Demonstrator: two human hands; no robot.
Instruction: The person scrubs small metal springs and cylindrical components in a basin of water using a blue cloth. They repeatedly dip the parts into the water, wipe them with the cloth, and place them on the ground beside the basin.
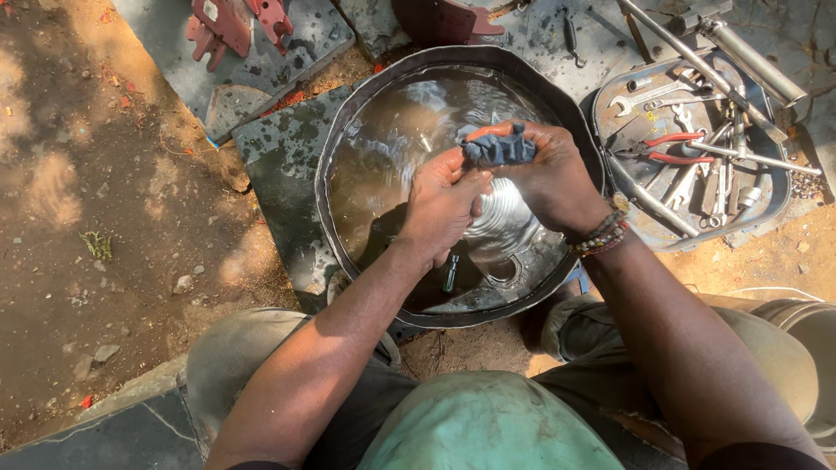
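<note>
Above the water basin [344, 113] | we grip a dark wet cloth [498, 148]: right hand [557, 178] pinching it, left hand [444, 204] closed beneath | step judged: wringing | next: firmer twist over basin.

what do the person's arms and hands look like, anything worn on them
Both arms are bare from the upper arm down, with no gloves on either hand. The right wrist carries a stack of beaded bracelets in dark, brown and reddish tones. The left hand and its wrist show no band or watch. The right hand is likewise ungloved; any rings are too small to tell.
</note>
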